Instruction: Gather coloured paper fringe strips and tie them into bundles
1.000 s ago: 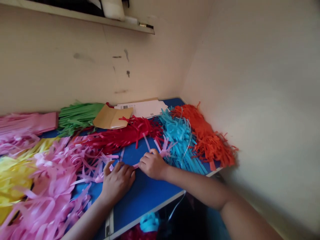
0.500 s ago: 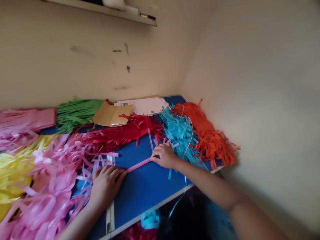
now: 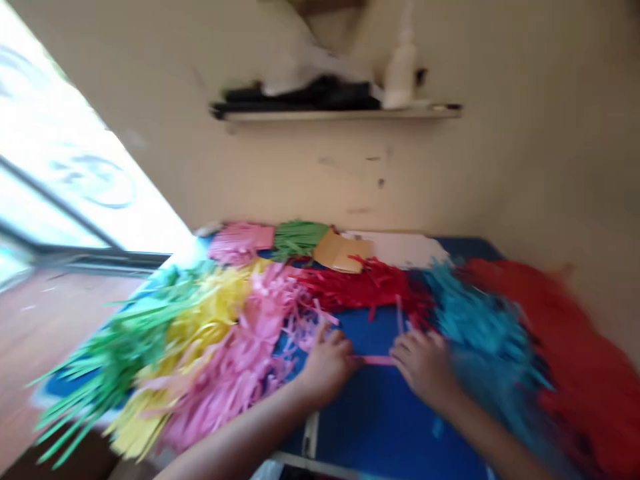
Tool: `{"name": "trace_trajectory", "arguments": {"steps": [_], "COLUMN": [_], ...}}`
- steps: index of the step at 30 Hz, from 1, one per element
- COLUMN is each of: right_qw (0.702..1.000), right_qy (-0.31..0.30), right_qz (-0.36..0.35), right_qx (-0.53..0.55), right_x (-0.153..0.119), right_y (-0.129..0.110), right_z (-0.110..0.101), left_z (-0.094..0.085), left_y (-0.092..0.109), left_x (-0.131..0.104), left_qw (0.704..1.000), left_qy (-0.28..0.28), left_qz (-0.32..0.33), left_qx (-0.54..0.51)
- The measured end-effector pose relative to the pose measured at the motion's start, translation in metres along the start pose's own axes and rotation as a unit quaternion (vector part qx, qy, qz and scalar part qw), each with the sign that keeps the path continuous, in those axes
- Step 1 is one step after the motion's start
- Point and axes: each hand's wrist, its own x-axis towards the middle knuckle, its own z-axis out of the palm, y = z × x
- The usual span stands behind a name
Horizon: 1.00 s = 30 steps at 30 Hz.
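A narrow pink strip [image 3: 376, 360] is stretched between my two hands, low over the blue table [image 3: 380, 407]. Its left end is pinched in my left hand [image 3: 330, 363], beside the pink fringed paper [image 3: 235, 367]. The right end is held in the closed fingers of my right hand [image 3: 423, 363], left of the blue fringed paper [image 3: 480, 313]. Red fringed paper [image 3: 360, 285] lies just beyond both hands. Motion blur softens the fingers.
Yellow [image 3: 205, 313] and green fringed paper [image 3: 125, 340] cover the table's left side, orange-red fringe [image 3: 585, 360] the right. A tan folded paper [image 3: 343, 250] and a white sheet [image 3: 405, 248] lie at the back. A loaded shelf [image 3: 345, 116] hangs on the wall.
The view has swung left, bringing the window and the whole shelf in. My hands are closer together, with a shorter length of pink strip showing between them.
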Motion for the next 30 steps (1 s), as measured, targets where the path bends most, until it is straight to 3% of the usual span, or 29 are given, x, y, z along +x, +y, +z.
{"name": "trace_trajectory", "arguments": {"steps": [2, 5, 9, 11, 14, 17, 19, 21, 24, 27, 30], "right_qw": [0.993, 0.97, 0.917, 0.895, 0.913, 0.959, 0.972, 0.976, 0.991, 0.999, 0.998], "right_qy": [0.048, 0.113, 0.156, 0.188, 0.201, 0.143, 0.117, 0.108, 0.058, 0.001, -0.043], "right_qz": [-0.111, -0.213, -0.354, -0.392, -0.349, -0.241, -0.202, -0.189, -0.117, -0.049, 0.019], "right_qx": [-0.001, -0.021, -0.098, -0.1, -0.071, -0.039, -0.015, 0.02, -0.014, 0.01, 0.046], "right_x": [-0.001, 0.002, 0.016, 0.026, 0.031, 0.019, 0.01, 0.005, 0.0, -0.003, 0.001], "right_y": [0.001, 0.005, 0.016, 0.019, 0.01, -0.009, -0.016, -0.011, 0.008, 0.017, 0.012], "right_z": [0.014, 0.031, 0.037, 0.038, 0.041, 0.04, 0.037, 0.033, 0.027, 0.02, 0.015], "left_z": [0.003, 0.008, 0.013, 0.015, 0.014, 0.007, 0.003, 0.004, 0.018, 0.029, 0.029], "left_y": [0.002, 0.003, 0.007, 0.006, 0.003, 0.01, 0.013, 0.005, -0.017, -0.03, -0.031], "left_x": [-0.001, -0.004, -0.006, -0.003, 0.002, -0.002, -0.009, -0.017, -0.021, -0.021, -0.02], "left_qw": [0.999, 0.998, 0.996, 0.996, 0.996, 0.997, 0.998, 0.998, 0.994, 0.989, 0.982], "left_qy": [-0.004, -0.01, -0.023, -0.028, -0.029, -0.007, 0.022, 0.055, 0.095, 0.086, 0.064], "left_qz": [0.019, 0.053, 0.072, 0.066, 0.052, 0.028, 0.017, 0.022, 0.034, -0.006, -0.062], "left_qx": [0.026, 0.043, 0.05, 0.059, 0.072, 0.072, 0.055, 0.02, -0.047, -0.124, -0.164]}}
